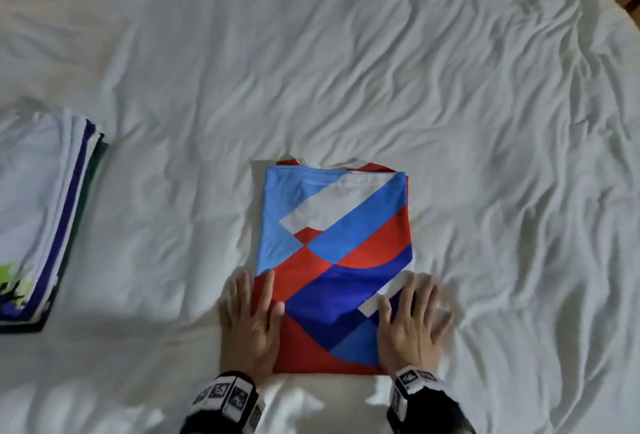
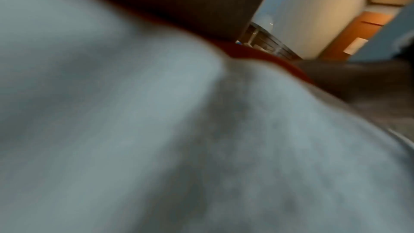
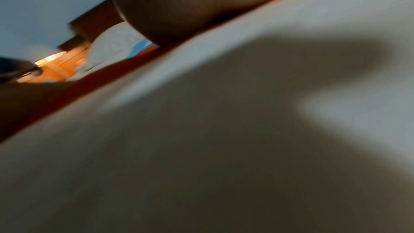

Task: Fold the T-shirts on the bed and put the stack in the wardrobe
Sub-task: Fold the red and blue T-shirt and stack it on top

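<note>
Folded red, blue and white patterned T-shirt (image 1: 334,260) flat on white wrinkled bed sheet (image 1: 450,104), at centre of head view, toward 6 o'clock. Left hand (image 1: 251,322) pressed flat on the shirt's 7 o'clock corner, fingers straight and spread, half on fabric, half on sheet. Right hand (image 1: 414,324) pressed flat on the 5 o'clock corner, fingers straight and spread, outer fingers over the sheet. Nothing gripped by either hand. Stack of folded white T-shirts with purple and dark green edges (image 1: 41,215) at 9 o'clock, well apart from the patterned shirt. Both wrist views blurred: sheet close to lens, red fabric edge (image 2: 257,52) beneath the palm.
</note>
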{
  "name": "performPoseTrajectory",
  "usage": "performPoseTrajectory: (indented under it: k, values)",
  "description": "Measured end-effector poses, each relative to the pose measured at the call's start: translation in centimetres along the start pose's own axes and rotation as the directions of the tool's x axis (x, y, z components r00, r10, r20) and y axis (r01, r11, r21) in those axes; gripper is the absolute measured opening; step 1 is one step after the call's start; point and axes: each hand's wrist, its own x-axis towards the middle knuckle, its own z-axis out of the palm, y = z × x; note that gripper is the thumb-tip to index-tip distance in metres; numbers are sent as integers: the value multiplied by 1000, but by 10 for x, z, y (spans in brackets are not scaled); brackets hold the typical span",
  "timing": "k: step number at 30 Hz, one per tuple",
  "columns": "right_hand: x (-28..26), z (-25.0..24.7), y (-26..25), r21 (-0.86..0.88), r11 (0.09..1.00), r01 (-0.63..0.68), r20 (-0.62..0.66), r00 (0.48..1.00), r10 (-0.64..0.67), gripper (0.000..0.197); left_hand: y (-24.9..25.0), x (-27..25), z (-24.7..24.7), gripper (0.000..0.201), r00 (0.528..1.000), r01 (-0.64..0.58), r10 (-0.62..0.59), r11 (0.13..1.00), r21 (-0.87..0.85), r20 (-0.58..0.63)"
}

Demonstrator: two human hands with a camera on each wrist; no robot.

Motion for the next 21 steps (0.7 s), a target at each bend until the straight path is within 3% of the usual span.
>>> performPoseTrajectory:
  k: [2, 5, 8, 12, 14, 17, 21]
  values:
    - [15, -19, -4, 48, 997, -61, -37, 997, 63, 71, -4, 12, -16, 65, 996, -8, -4, 990, -142, -84]
    - [49, -45, -22, 77, 997, -23, -115, 993, 31, 60, 2, 56, -34, 51, 974, 19, -80, 961, -275, -212]
    - [96, -62, -43, 132, 990, 41, -45, 998, -36, 53, 26, 116, -47, 33, 974, 136, -188, 931, -339, -127]
    - [149, -84, -68, 361, 931, -48, 54, 998, 30, 41, 50, 182, -56, 31, 924, 368, -380, 859, -356, 40]
    - [167, -91, -71, 527, 845, -92, 89, 995, 52, 33, 50, 200, -58, 35, 900, 416, -430, 792, -446, 76]
    - [190, -93, -70, 690, 710, -138, 142, 988, 54, 28, 46, 217, -55, 37, 902, 413, -413, 731, -544, 130]
    - [204, -94, -81, 719, 695, -7, 56, 997, -47, 24, 53, 230, -60, 5, 903, 414, -359, 580, -701, 237]
